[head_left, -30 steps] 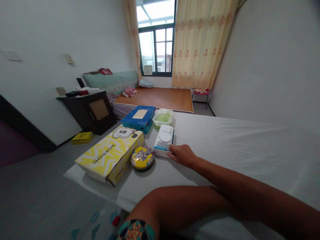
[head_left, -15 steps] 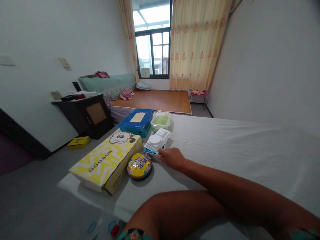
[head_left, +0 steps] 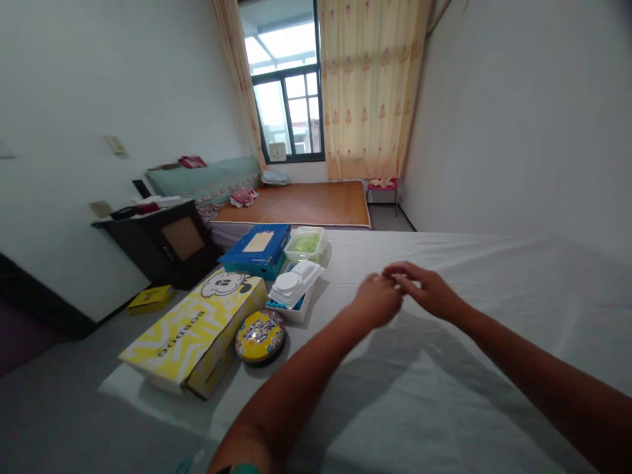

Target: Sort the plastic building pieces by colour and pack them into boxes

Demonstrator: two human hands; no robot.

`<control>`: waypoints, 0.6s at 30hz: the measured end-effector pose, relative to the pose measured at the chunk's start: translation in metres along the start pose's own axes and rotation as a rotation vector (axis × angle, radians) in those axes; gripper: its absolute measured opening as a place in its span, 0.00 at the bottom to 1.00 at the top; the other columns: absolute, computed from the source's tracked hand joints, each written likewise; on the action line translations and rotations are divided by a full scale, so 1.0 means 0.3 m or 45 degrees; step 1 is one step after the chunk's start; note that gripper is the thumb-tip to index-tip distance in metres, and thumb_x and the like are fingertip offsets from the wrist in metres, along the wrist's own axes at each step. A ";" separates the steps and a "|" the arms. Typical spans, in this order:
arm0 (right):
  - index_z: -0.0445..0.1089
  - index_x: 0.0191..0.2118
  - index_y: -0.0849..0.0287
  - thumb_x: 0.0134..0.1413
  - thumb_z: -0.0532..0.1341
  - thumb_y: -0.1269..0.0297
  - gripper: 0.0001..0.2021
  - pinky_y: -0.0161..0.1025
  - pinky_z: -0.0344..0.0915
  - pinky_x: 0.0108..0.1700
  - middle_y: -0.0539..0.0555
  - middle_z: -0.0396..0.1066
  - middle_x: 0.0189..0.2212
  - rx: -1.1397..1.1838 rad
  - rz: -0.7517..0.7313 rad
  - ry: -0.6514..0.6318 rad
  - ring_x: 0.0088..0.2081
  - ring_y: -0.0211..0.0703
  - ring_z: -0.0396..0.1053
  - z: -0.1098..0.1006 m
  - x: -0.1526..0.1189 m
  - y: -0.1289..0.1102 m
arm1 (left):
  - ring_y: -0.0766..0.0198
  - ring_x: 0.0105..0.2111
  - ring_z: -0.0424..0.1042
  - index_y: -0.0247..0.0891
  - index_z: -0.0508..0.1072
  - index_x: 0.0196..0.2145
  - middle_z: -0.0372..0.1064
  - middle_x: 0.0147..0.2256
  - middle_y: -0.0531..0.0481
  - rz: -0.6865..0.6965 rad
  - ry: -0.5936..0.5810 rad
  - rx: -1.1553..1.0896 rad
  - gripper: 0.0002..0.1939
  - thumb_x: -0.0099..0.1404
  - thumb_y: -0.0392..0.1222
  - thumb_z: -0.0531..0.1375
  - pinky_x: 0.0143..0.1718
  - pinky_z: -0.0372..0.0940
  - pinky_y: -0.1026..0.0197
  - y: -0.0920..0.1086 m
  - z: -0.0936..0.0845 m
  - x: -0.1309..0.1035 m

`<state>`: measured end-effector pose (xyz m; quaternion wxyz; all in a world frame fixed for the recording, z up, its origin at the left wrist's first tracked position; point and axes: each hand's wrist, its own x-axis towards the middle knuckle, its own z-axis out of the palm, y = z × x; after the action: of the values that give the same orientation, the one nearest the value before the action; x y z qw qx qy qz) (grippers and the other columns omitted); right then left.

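My left hand (head_left: 378,299) is closed, fingers curled, raised over the white-covered surface. My right hand (head_left: 427,288) meets it from the right, thumb and fingers bent in at the left hand's fingertips. Whatever lies between them, if anything, is too small or hidden to make out. Left of both hands, a shallow open white box (head_left: 301,309) with blue inside carries stacked white plastic pieces (head_left: 293,282). In front of it sits a round yellow tin (head_left: 260,337) with a flowered rim.
A long yellow-and-white box (head_left: 185,336) lies at the left edge, with a blue box (head_left: 259,247) behind it. Beside that is a clear tub (head_left: 306,243) with green contents. A dark cabinet (head_left: 162,240) and a mat-covered bed (head_left: 306,203) stand farther back.
My right hand has let go of the white box and moved right. My left hand, hidden before, has come up to meet it. The view has shifted slightly.
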<state>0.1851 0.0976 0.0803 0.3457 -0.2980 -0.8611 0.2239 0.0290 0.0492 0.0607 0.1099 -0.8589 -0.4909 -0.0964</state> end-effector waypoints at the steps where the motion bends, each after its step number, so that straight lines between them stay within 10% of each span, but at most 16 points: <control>1: 0.71 0.47 0.55 0.61 0.54 0.58 0.14 0.41 0.71 0.43 0.56 0.76 0.44 0.031 0.048 0.153 0.42 0.44 0.75 -0.039 -0.018 0.031 | 0.52 0.51 0.68 0.40 0.74 0.47 0.72 0.50 0.44 -0.162 -0.015 0.032 0.14 0.69 0.43 0.53 0.52 0.64 0.48 -0.077 -0.051 -0.019; 4: 0.69 0.47 0.56 0.59 0.55 0.57 0.14 0.41 0.73 0.39 0.58 0.75 0.45 0.075 0.200 0.479 0.40 0.45 0.76 -0.097 -0.081 0.124 | 0.50 0.54 0.66 0.42 0.72 0.49 0.69 0.53 0.44 -0.561 -0.078 0.145 0.16 0.68 0.47 0.53 0.52 0.62 0.47 -0.271 -0.166 -0.115; 9: 0.70 0.42 0.56 0.57 0.55 0.57 0.13 0.42 0.74 0.38 0.56 0.77 0.40 0.096 0.304 0.345 0.35 0.44 0.77 -0.028 -0.193 0.253 | 0.42 0.58 0.63 0.46 0.50 0.66 0.54 0.64 0.38 -1.164 -0.468 0.110 0.43 0.59 0.60 0.59 0.52 0.61 0.46 -0.446 -0.169 -0.274; 18: 0.72 0.41 0.53 0.56 0.54 0.61 0.12 0.42 0.72 0.38 0.52 0.77 0.39 -0.028 0.249 0.246 0.33 0.44 0.76 0.032 -0.268 0.324 | 0.43 0.56 0.66 0.46 0.51 0.66 0.59 0.60 0.35 -1.348 -0.502 0.217 0.41 0.60 0.64 0.55 0.52 0.63 0.48 -0.512 -0.138 -0.319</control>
<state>0.2599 0.1123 -0.0207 0.4003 -0.4046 -0.7929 0.2175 -0.1539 0.0347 0.0888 0.0216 -0.4857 -0.8715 0.0638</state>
